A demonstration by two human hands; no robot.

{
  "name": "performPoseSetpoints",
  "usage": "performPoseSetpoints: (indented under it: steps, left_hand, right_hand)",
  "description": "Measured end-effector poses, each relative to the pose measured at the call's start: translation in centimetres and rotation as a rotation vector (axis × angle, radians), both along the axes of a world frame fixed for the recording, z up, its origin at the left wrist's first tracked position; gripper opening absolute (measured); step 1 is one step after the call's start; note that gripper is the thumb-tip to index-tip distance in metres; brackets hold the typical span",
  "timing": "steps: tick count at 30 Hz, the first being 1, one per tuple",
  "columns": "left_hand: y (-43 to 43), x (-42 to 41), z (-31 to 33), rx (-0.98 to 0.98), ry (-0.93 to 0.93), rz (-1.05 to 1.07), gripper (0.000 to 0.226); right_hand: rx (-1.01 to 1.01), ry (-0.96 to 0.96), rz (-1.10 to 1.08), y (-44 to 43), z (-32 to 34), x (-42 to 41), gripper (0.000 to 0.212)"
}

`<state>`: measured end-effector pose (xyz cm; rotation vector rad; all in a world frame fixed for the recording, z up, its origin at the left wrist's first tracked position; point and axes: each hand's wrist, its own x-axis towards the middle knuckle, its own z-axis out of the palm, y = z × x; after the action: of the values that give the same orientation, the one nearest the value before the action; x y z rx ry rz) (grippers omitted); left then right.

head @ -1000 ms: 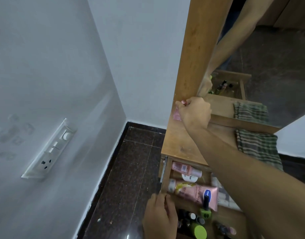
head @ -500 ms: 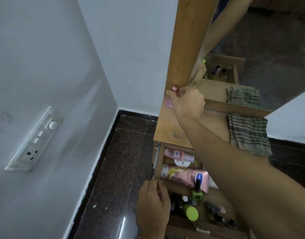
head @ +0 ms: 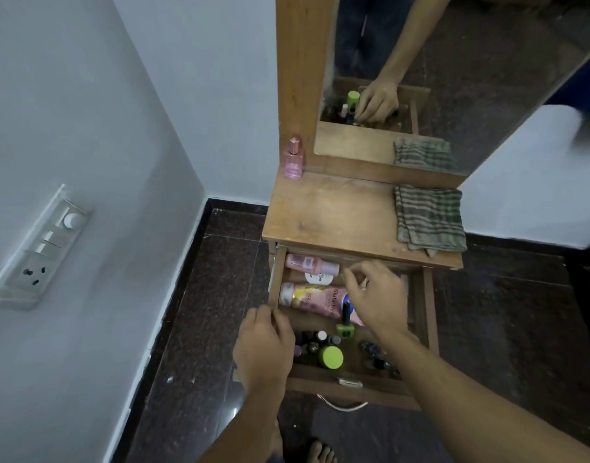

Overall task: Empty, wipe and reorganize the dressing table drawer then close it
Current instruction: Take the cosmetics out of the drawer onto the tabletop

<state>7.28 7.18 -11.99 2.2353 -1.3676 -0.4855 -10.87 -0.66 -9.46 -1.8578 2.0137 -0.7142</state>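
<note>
Curled loosely, empty, my right hand [head: 377, 297] hovers; left hand [head: 265, 345] grips drawer [head: 370, 394] wall; emptying: grasp pink tube [head: 317, 299] next.

Pale grey walls [head: 136, 95] meet at a corner above dark speckled floor tiles [head: 203, 312]. A white switch panel [head: 43, 248] (one socket, one dial) is fixed to the left wall. The mirror [head: 454, 78] is wood-framed.
</note>
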Motion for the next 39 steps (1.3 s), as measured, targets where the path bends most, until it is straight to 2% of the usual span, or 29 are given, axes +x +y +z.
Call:
performPoseSetpoints:
  steps: [3,5,7,11,15,20,26,29,32,39]
  left_hand:
    - [0.1,-0.1,-0.1,0.008,-0.026,0.001,0.021]
    - [0.1,-0.1,-0.2,0.018,-0.037,0.006,0.021]
    - [0.1,-0.2,-0.2,0.01,-0.035,0.015,0.021]
    - [0.1,-0.4,-0.2,-0.031,-0.035,0.042,0.019]
    - [0.0,-0.3,-0.1,-0.035,-0.017,0.043,0.016]
    - [-0.1,0.0,0.3,-0.044,0.024,0.063,0.014]
    - [0.1,0.1,0.2,-0.03,0.041,0.056,0.015]
    - [0.0,0.4,0.1,-0.011,0.048,0.045,0.015]
    - [-0.1,0.5,0.0,-0.025,0.065,0.034,0.017]
    - [-0.2,0.6,-0.5,-0.063,0.093,0.041,0.025]
  right_hand:
    - [0.302,0.128,0.007,1.2,-1.3,-0.9,0.025]
    - [0.423,0.199,0.032,1.5,-1.5,-0.9,0.034]
    - [0.477,0.227,0.044,1.5,-1.3,-0.6,0.035]
    - [0.54,0.247,0.058,1.3,-1.0,-0.2,0.021]
    - [0.573,0.228,0.074,1.0,-1.0,-0.3,0.022]
    - [0.417,0.14,0.044,-0.9,1.8,0.3,0.02]
    - [0.145,-0.095,-0.03,-6.3,8.0,3.3,0.025]
    - [0.053,-0.114,-0.051,-9.9,10.5,6.0,0.015]
    - [0.0,-0.162,-0.079,-13.3,10.8,8.3,0.015]
    - [-0.022,-0.116,-0.097,-17.2,9.4,11.9,0.02]
